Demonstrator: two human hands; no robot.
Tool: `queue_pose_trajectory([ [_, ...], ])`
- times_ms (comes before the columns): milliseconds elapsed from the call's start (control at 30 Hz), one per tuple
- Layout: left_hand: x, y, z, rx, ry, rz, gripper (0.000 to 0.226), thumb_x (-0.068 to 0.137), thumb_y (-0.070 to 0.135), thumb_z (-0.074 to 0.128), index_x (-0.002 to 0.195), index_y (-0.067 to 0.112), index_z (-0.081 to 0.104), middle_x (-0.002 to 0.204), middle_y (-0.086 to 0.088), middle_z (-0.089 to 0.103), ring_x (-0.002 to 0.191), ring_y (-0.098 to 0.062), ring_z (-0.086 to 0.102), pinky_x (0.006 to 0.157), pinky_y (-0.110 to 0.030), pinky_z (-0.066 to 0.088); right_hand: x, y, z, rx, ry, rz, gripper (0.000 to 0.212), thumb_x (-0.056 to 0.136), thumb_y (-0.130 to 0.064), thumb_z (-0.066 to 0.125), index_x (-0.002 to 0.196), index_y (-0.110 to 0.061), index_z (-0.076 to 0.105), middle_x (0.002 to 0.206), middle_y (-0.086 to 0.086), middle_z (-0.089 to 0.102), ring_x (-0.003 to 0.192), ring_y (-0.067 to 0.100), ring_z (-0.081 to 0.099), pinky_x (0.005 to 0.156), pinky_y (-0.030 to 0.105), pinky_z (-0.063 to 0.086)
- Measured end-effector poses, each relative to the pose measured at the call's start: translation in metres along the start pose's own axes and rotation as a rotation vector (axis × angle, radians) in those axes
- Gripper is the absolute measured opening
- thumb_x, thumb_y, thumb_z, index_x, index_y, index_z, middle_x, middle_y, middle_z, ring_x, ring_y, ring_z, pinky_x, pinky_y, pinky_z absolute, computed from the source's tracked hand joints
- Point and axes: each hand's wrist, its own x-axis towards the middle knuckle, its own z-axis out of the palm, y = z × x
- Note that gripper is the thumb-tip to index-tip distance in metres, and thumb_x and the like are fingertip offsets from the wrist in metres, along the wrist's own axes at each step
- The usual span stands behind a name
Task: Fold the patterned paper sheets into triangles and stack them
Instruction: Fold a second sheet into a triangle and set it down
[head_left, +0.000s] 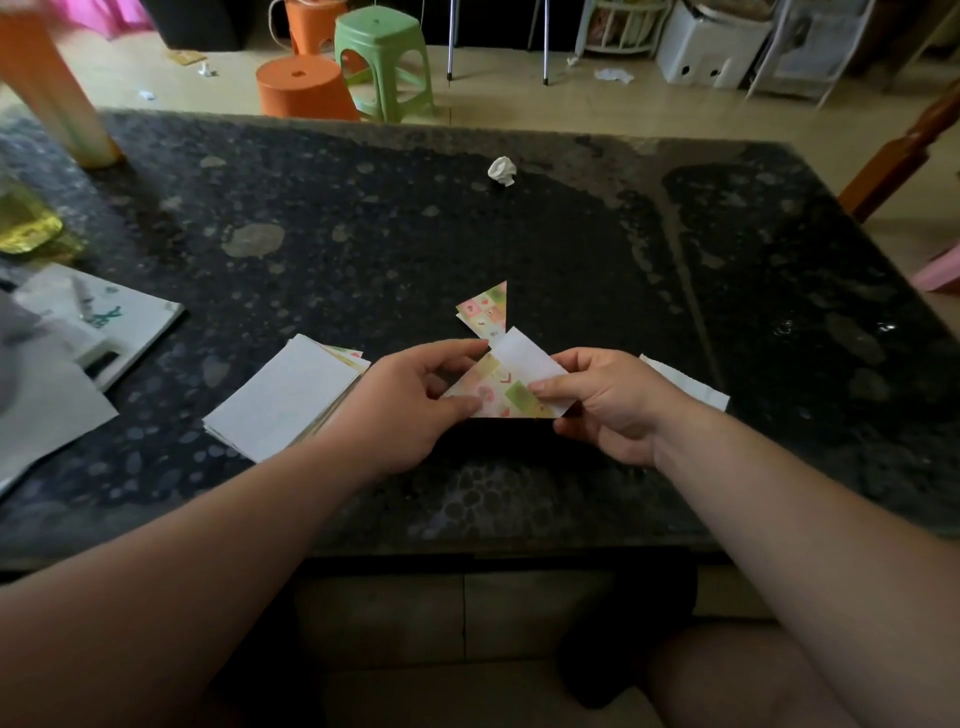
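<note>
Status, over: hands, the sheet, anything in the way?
Half-folded sheet pinched by left hand and right hand, white flap up. Finished triangle just beyond it; unfolded stack to the left. Crumpled paper ball far back, no obstruction.

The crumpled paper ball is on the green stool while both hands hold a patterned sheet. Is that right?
Not quite. The head view shows the crumpled paper ball lying on the dark table, not the green stool. The left hand and right hand do both hold the patterned sheet.
</note>
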Motion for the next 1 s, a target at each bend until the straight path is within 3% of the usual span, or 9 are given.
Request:
queue_pose_trajectory([
  [200, 0.005, -0.003, -0.002, -0.064, -0.099, -0.030, 0.056, 0.079, 0.017, 0.087, 0.113, 0.055, 0.064, 0.114, 0.017, 0.071, 0.106, -0.013, 0.071, 0.095, -0.045, 0.058, 0.002, 0.001, -0.001, 0.014, 0.013, 0.005, 0.014, 0.090, 0.000, 0.073, 0.102, -0.005, 0.068, 0.101, 0.015, 0.078, 0.083, 0.024, 0.078, 0.054, 0.025, 0.055],
  [367, 0.005, 0.004, 0.000, -0.099, -0.114, -0.118, 0.031, 0.077, 0.013, 0.088, 0.095, 0.033, 0.072, 0.097, 0.007, 0.077, 0.094, -0.015, 0.074, 0.092, -0.044, 0.059, 0.003, 0.001, -0.001, 0.016, 0.021, 0.016, 0.014, 0.092, -0.005, 0.073, 0.104, -0.003, 0.067, 0.101, 0.017, 0.077, 0.077, 0.021, 0.077, 0.053, 0.025, 0.056],
  [467, 0.001, 0.013, -0.001, -0.048, -0.150, -0.170, 0.018, 0.079, 0.022, 0.087, 0.090, 0.030, 0.076, 0.096, 0.007, 0.077, 0.094, -0.015, 0.072, 0.091, -0.041, 0.059, 0.003, 0.002, 0.000, -0.039, 0.026, 0.013, 0.011, 0.091, -0.008, 0.075, 0.100, -0.005, 0.067, 0.100, 0.017, 0.077, 0.076, 0.022, 0.077, 0.058, 0.028, 0.058],
  [533, -0.001, 0.016, 0.000, 0.120, -0.144, -0.118, 0.009, 0.084, 0.029, 0.083, 0.090, 0.031, 0.076, 0.110, 0.012, 0.073, 0.100, -0.009, 0.067, 0.093, -0.033, 0.056, 0.005, 0.004, 0.001, -0.055, 0.049, 0.009, 0.010, 0.090, -0.009, 0.077, 0.093, -0.007, 0.068, 0.102, 0.019, 0.076, 0.083, 0.027, 0.078, 0.069, 0.034, 0.063],
  [633, -0.004, 0.013, 0.001, 0.463, -0.067, 0.183, 0.013, 0.087, 0.027, 0.079, 0.082, 0.037, 0.071, 0.141, 0.015, 0.050, 0.124, -0.006, 0.045, 0.105, -0.033, 0.044, 0.008, 0.005, 0.001, -0.217, 0.145, -0.011, 0.019, 0.087, -0.021, 0.082, 0.074, -0.015, 0.069, 0.096, 0.017, 0.074, 0.092, 0.032, 0.074, 0.087, 0.046, 0.061],
  [700, -0.005, 0.006, 0.000, 0.585, -0.044, 0.385, 0.019, 0.083, 0.015, 0.079, 0.081, 0.033, 0.074, 0.139, 0.012, 0.052, 0.119, -0.007, 0.039, 0.103, -0.041, 0.043, 0.006, 0.005, 0.001, -0.375, 0.212, -0.009, 0.024, 0.088, -0.026, 0.080, 0.070, -0.018, 0.066, 0.083, 0.011, 0.068, 0.080, 0.027, 0.066, 0.075, 0.040, 0.057],
  [800, -0.002, -0.004, 0.001, 0.700, -0.084, 0.549, 0.025, 0.078, 0.001, 0.075, 0.077, 0.026, 0.076, 0.122, 0.008, 0.063, 0.111, -0.015, 0.047, 0.092, -0.037, 0.039, 0.004, 0.006, 0.003, -0.482, 0.228, 0.003, 0.011, 0.089, -0.020, 0.078, 0.089, -0.017, 0.067, 0.095, 0.008, 0.068, 0.078, 0.022, 0.062, 0.062, 0.033, 0.049],
  [900, -0.001, -0.007, 0.002, 0.805, -0.187, 0.499, 0.029, 0.085, 0.000, 0.066, 0.091, 0.027, 0.074, 0.121, 0.011, 0.064, 0.118, -0.016, 0.050, 0.090, -0.028, 0.029, 0.000, 0.008, 0.009, -0.589, 0.199, 0.006, 0.033, 0.089, -0.016, 0.079, 0.112, -0.022, 0.055, 0.105, 0.005, 0.065, 0.078, 0.019, 0.069, 0.055, 0.028, 0.050],
  [1000, -0.006, 0.000, 0.000, 0.901, -0.350, 0.349, 0.038, 0.091, 0.011, 0.059, 0.119, 0.036, 0.065, 0.138, 0.017, 0.050, 0.133, -0.008, 0.039, 0.102, -0.023, 0.026, -0.004, 0.015, 0.012, -0.601, 0.183, -0.003, 0.039, 0.091, -0.011, 0.075, 0.114, -0.025, 0.047, 0.101, 0.005, 0.066, 0.064, 0.015, 0.075, 0.047, 0.024, 0.051],
])
